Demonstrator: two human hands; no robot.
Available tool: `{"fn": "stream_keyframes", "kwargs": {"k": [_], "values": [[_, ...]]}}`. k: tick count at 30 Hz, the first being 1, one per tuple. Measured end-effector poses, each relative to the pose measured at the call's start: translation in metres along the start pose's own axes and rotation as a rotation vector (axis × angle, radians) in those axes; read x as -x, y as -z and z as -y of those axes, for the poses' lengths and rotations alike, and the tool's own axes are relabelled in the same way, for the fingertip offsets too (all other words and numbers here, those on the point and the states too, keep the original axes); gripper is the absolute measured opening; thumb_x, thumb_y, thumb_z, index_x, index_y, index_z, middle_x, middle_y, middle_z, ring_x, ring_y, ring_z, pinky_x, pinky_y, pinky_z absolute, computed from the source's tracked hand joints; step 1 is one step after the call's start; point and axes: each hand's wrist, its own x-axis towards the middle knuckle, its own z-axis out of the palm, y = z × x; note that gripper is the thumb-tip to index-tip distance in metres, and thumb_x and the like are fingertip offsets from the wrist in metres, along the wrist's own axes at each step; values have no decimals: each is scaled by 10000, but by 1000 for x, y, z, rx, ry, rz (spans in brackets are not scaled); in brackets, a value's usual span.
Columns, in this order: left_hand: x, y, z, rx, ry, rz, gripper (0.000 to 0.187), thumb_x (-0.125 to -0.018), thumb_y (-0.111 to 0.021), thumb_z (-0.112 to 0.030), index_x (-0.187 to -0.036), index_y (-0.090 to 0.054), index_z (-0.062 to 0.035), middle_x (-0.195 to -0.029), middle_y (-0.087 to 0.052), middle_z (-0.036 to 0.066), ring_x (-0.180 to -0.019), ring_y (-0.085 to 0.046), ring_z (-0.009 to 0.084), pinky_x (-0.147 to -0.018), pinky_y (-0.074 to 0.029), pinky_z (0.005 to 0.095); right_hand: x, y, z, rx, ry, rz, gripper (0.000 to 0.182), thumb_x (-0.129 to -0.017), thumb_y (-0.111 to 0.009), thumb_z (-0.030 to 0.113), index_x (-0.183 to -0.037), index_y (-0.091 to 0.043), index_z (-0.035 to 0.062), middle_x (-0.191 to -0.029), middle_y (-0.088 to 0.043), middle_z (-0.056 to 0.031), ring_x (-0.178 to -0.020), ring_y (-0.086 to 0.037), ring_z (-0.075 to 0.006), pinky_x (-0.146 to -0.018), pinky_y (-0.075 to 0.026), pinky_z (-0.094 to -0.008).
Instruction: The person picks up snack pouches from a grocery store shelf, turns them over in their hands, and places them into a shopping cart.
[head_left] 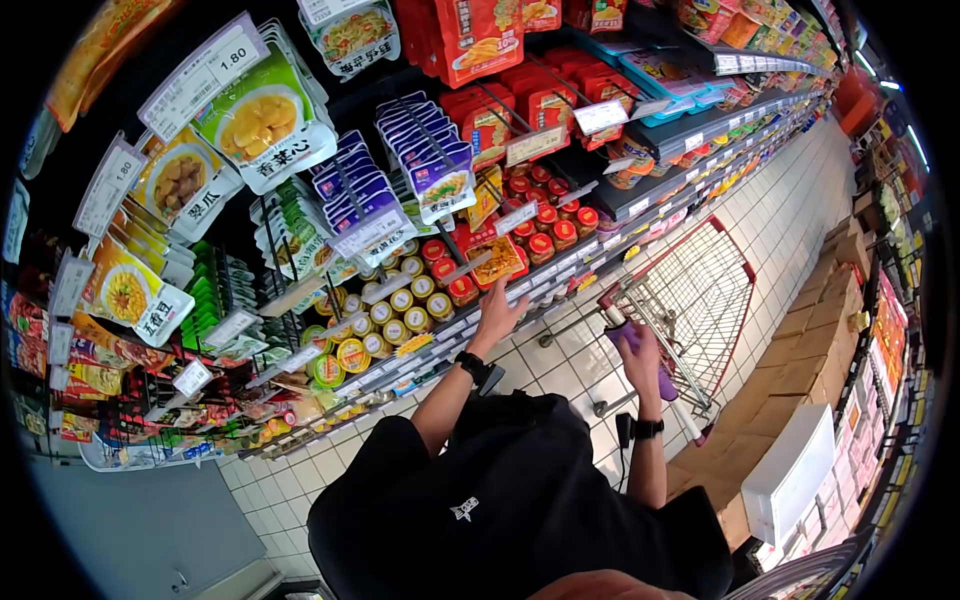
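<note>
My left hand [498, 314] reaches to the shelf with its fingers apart, fingertips right at the lower edge of a red and orange food packet [495, 262] hanging from a rack hook. Behind and beside that packet stand red-lidded jars [541, 246], and to the left are jars with pale gold lids [401, 300]. Over on the right, my right hand [640, 357] is wrapped round the purple handle [667, 386] of a wire shopping cart [695, 300].
Blue and purple snack packets [428, 150] hang above the jars. Green and yellow packets [262, 125] with price tags hang at the left. Stacked cardboard boxes [800, 350] line the aisle's right side, with a white box [790, 475] nearer me. Tiled floor [565, 375] shows between.
</note>
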Motion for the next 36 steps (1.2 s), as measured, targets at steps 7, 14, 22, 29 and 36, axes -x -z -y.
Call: {"fn": "stream_keyframes", "kwargs": {"k": [7, 14, 22, 29, 36], "values": [[-49, 8, 30, 116, 194, -114, 696, -932, -596, -420, -1411, -362, 28, -1401, -463, 238, -1309, -458, 323, -1062, -377, 393, -89, -104, 48, -318, 25, 405, 416, -873, -673, 168, -1227, -524, 7, -1154, -622, -119, -1049, -633, -233, -871, -523, -347], [-86, 22, 28, 228, 240, -358, 604, -988, -519, -402, -1408, -360, 2, -1384, -466, 221, -1270, -476, 331, -1029, -389, 412, -180, -155, 63, -362, 174, 562, 454, -846, -664, 195, -1236, -516, 15, -1107, -651, -152, -1019, -648, -261, -868, -510, -373], [-124, 17, 38, 76, 114, -584, 570, -1004, -479, -421, -1419, -366, -46, -1403, -438, 209, -1276, -449, 372, -1019, -404, 437, -238, -187, 80, -398, 252, 648, 533, -854, -636, 242, -1293, -467, -9, -1174, -639, -171, -1065, -628, -284, -907, -485, -365], [-151, 0, 61, 124, 79, -661, 460, -999, -500, -396, -1263, -487, -20, -1176, -583, 273, -1103, -535, 469, -881, -451, 476, -258, -204, 59, -283, 198, 792, 439, -858, -624, 214, -1222, -538, -16, -1117, -663, -159, -1028, -650, -283, -883, -501, -361], [-153, 5, 52, 73, 119, -704, 380, -989, -535, -362, -1071, -543, 9, -955, -621, 262, -911, -563, 455, -745, -451, 465, -254, -188, 65, -337, 144, 850, 422, -859, -608, 180, -1230, -536, -7, -1096, -668, -132, -1007, -655, -239, -856, -505, -344]]}}
